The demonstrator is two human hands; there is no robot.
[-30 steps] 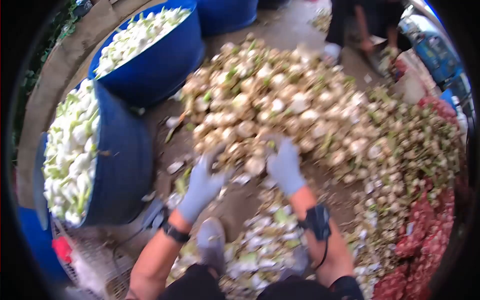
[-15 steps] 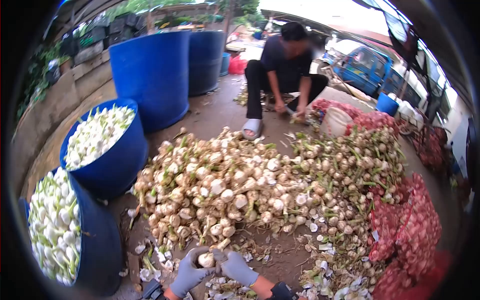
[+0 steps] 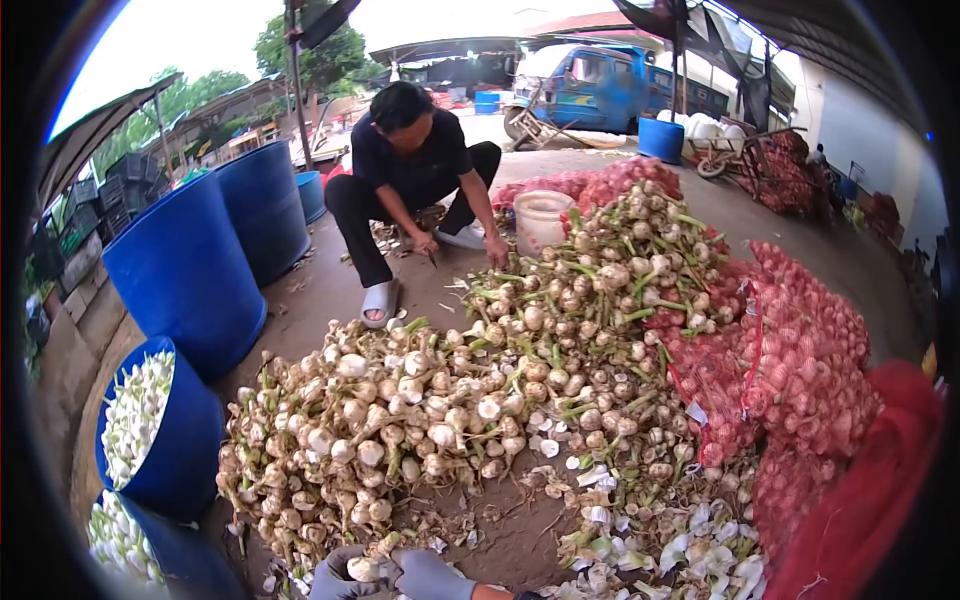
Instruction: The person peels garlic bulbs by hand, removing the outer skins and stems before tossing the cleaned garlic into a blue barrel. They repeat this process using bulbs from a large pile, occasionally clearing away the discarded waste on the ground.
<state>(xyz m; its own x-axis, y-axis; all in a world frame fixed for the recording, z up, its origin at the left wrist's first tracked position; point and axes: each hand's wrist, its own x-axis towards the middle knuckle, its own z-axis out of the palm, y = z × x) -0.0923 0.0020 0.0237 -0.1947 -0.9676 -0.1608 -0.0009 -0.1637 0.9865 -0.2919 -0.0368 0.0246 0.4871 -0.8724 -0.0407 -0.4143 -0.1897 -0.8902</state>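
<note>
At the bottom edge, my left hand (image 3: 338, 575), in a grey glove, is closed around a garlic bulb (image 3: 364, 569). Beside it my right hand (image 3: 430, 577), gloved the same way, touches the bulb with its fingers bent together; whether it holds a tool is hidden. Just beyond both hands lies a large heap of unpeeled garlic (image 3: 400, 400) with stems and roots. Loose white peels (image 3: 690, 555) cover the ground to the right.
Blue tubs of white garlic (image 3: 190, 430) stand at the left, with taller blue barrels (image 3: 185, 275) behind. A co-worker (image 3: 415, 170) crouches beyond the heap near a white bucket (image 3: 542, 222). Red net sacks (image 3: 800, 350) lie right; a blue truck (image 3: 610, 85) is parked behind.
The view has swung to the right, so the heap, tubs and co-worker appear further left. My hands, still together at the bulb, now sit lower in the view.
</note>
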